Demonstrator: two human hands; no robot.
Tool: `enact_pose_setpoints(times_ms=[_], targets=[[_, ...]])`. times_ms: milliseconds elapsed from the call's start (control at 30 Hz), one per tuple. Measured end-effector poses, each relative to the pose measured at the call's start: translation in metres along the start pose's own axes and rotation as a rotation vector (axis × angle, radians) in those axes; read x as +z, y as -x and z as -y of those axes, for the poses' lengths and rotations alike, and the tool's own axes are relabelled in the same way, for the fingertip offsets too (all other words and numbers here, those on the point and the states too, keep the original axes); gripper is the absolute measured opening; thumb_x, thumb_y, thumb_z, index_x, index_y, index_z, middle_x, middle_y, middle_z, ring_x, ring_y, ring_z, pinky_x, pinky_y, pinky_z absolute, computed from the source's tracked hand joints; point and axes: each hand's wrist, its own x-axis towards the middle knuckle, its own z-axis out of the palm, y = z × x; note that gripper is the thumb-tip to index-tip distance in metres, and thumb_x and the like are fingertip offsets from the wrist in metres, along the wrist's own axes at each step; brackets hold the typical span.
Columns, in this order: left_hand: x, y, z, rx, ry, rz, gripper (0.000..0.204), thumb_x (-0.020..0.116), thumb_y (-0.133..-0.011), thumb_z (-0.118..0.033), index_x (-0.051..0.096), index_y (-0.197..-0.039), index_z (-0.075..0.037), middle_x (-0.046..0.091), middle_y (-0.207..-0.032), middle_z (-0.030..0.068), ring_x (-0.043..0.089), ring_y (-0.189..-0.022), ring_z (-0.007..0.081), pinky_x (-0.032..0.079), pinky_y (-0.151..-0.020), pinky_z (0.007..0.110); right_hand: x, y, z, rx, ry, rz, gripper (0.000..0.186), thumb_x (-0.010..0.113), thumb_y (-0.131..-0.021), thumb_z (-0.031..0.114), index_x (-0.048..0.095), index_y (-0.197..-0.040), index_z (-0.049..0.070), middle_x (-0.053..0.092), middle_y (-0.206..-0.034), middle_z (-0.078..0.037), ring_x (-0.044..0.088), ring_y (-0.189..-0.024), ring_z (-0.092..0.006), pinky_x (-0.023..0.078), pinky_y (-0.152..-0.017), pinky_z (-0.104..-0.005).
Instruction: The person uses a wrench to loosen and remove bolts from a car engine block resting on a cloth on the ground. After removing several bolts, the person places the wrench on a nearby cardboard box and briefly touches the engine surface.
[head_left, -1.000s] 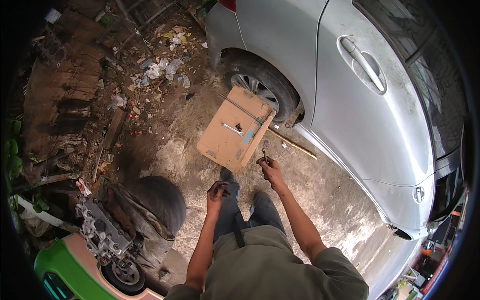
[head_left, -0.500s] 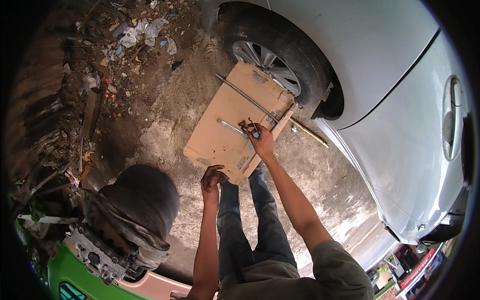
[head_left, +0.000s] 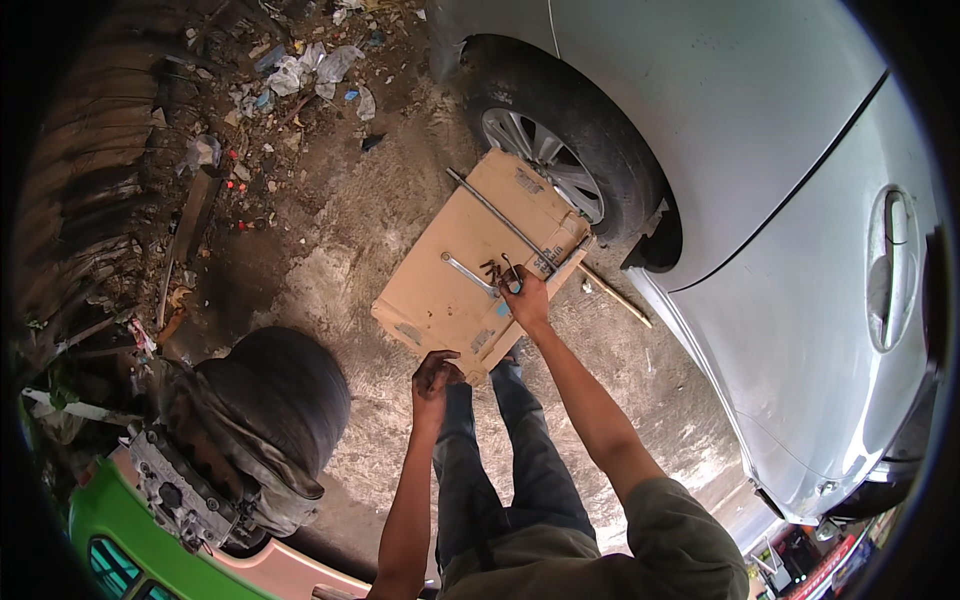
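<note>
A flat piece of brown cardboard (head_left: 420, 290) spreads out in front of me. Over its right half, my right hand (head_left: 527, 298) pinches a thin metal tool with a bent end (head_left: 511, 267); the fingers hide its other end. Just left of those fingers lie a long wrench (head_left: 466, 272) and a few small dark metal pieces (head_left: 491, 268), too small to name. My left hand (head_left: 432, 378), darkly smudged, is at the near left edge of the cardboard. Its fingers are loosely bent, with a gap before the thumb and nothing visible between them.
A metal bar (head_left: 500, 218) crosses the cardboard's far side. Beyond are a car wheel (head_left: 545, 145) and the silver car body (head_left: 780, 260). A stick (head_left: 615, 294) lies on the ground. Left are a dark rounded bulk (head_left: 275, 400), a metal engine part (head_left: 175, 490) and litter (head_left: 300, 75).
The view has shifted slightly, so wheel and cardboard appear lower. My left hand is a little closer to the cardboard's near corner. My right hand keeps its pinch on the metal tool.
</note>
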Motion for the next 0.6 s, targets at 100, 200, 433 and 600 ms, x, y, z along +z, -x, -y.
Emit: enact_pose_setpoints(times_ms=[100, 200, 433, 600], targets=[[-0.006, 0.005, -0.011, 0.043, -0.012, -0.029, 0.028, 0.053, -0.092, -0.026, 0.062, -0.104, -0.002, 0.062, -0.077, 0.0063, 0.058, -0.073, 0.0124, 0.045, -0.071, 0.027, -0.002, -0.003, 0.002, 0.019, 0.045, 0.012, 0.024, 0.071, -0.074, 0.021, 0.063, -0.091, 0.006, 0.068, -0.082, -0.012, 0.067, -0.080, -0.0320, 0.053, -0.071, -0.0393], [-0.008, 0.013, -0.016, 0.075, -0.032, -0.068, 0.030, 0.054, -0.091, -0.029, 0.062, -0.104, -0.003, 0.062, -0.076, 0.0059, 0.058, -0.073, 0.0133, 0.044, -0.071, 0.028, 0.002, -0.007, 0.005, 0.113, 0.135, -0.005, 0.029, 0.072, -0.076, 0.029, 0.064, -0.091, 0.005, 0.068, -0.080, -0.014, 0.067, -0.079, -0.0322, 0.053, -0.070, -0.0401], [-0.002, 0.014, -0.008, 0.089, 0.024, -0.094, 0.025, 0.051, -0.093, -0.024, 0.062, -0.104, -0.004, 0.062, -0.077, 0.0047, 0.060, -0.075, 0.0129, 0.044, -0.070, 0.028, 0.007, -0.014, 0.011, 0.147, 0.151, 0.000, 0.030, 0.074, -0.073, 0.029, 0.065, -0.087, 0.003, 0.068, -0.080, -0.015, 0.067, -0.079, -0.0322, 0.052, -0.071, -0.0400], [0.012, 0.001, -0.012, 0.113, -0.005, -0.095, 0.026, 0.050, -0.093, -0.026, 0.062, -0.105, -0.006, 0.062, -0.077, 0.0054, 0.062, -0.078, 0.0143, 0.045, -0.072, 0.029, -0.002, -0.010, 0.014, 0.143, 0.068, 0.009, 0.029, 0.074, -0.072, 0.027, 0.065, -0.086, 0.003, 0.068, -0.079, -0.015, 0.067, -0.078, -0.0309, 0.052, -0.070, -0.0388]])
